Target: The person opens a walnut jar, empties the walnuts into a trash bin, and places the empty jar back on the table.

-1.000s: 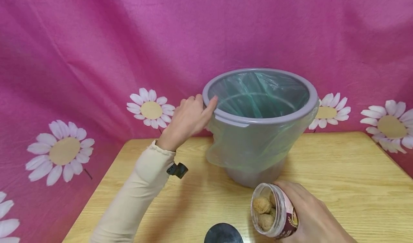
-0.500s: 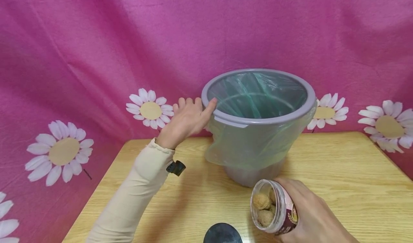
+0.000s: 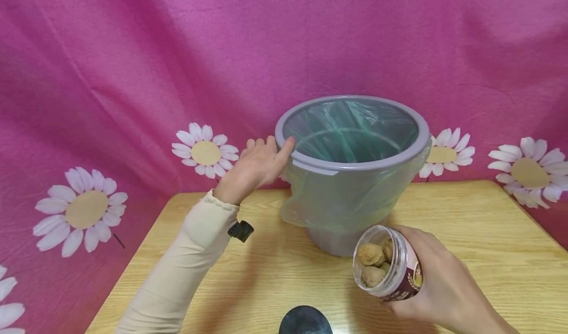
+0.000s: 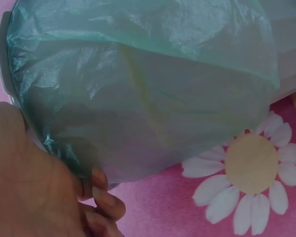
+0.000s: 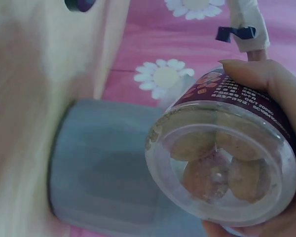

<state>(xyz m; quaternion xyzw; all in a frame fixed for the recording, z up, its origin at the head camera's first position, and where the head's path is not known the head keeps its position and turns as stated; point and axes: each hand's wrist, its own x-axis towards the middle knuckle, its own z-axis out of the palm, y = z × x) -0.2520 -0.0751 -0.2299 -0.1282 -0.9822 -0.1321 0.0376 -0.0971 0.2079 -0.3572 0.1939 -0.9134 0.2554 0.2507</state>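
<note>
A grey-mauve trash can (image 3: 319, 245) stands on the table, lined with a thin green plastic bag (image 3: 346, 196) that hangs out below its rim. My left hand (image 3: 255, 168) grips the near-left rim, thumb on top. The left wrist view shows its fingers curled outside, against the bag (image 4: 138, 108). In front of the can, my right hand (image 3: 443, 279) holds a clear plastic jar (image 3: 386, 265) with a maroon label, tilted with its uncovered mouth to the left. Several round, tan, walnut-like pieces (image 3: 372, 255) lie inside. Through its base (image 5: 222, 168) they show in the right wrist view.
A round dark lid-like disc (image 3: 306, 320) lies at the table's near edge. The light wood table (image 3: 479, 225) extends to both sides of the can. Behind it hangs a pink cloth (image 3: 248, 53) printed with white daisies.
My right hand has raised the jar and brought it slightly right, nearer the can. The left hand's fingers have shifted a little on the rim. The jar's contents stay inside.
</note>
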